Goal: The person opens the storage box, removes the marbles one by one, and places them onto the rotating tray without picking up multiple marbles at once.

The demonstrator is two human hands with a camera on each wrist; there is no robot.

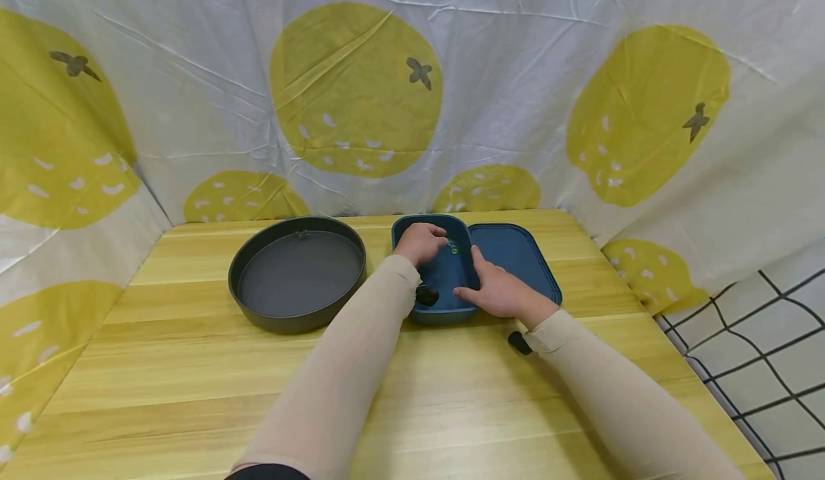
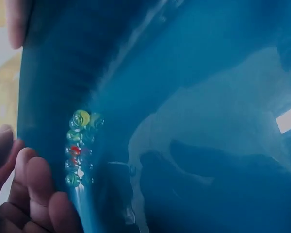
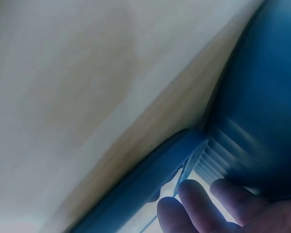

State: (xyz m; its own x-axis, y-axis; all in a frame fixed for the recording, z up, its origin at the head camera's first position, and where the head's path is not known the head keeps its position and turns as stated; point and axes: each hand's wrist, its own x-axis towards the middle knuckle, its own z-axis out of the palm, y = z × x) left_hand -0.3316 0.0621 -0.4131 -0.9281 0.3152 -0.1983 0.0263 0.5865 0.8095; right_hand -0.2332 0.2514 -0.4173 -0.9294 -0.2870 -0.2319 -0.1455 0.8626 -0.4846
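Observation:
A deep blue plastic box (image 1: 445,269) stands on the table. Several small glass marbles (image 2: 77,148), some yellow, green and red inside, lie in a row along one end of its floor. My left hand (image 1: 422,242) reaches into the box, its fingers slightly bent near the marbles; I see nothing between them. At the right side of the box is my right hand (image 1: 499,290), its thumb over the rim and its fingers along the outer wall, holding it. In the right wrist view the fingers (image 3: 199,206) show beside the box's ribbed wall.
A round dark grey pan (image 1: 296,272) sits left of the box, with a few small marbles (image 1: 301,235) at its far side. Flat on the table, a blue lid (image 1: 515,254) lies against the box's right side. A patterned cloth (image 1: 496,93) hangs behind the table.

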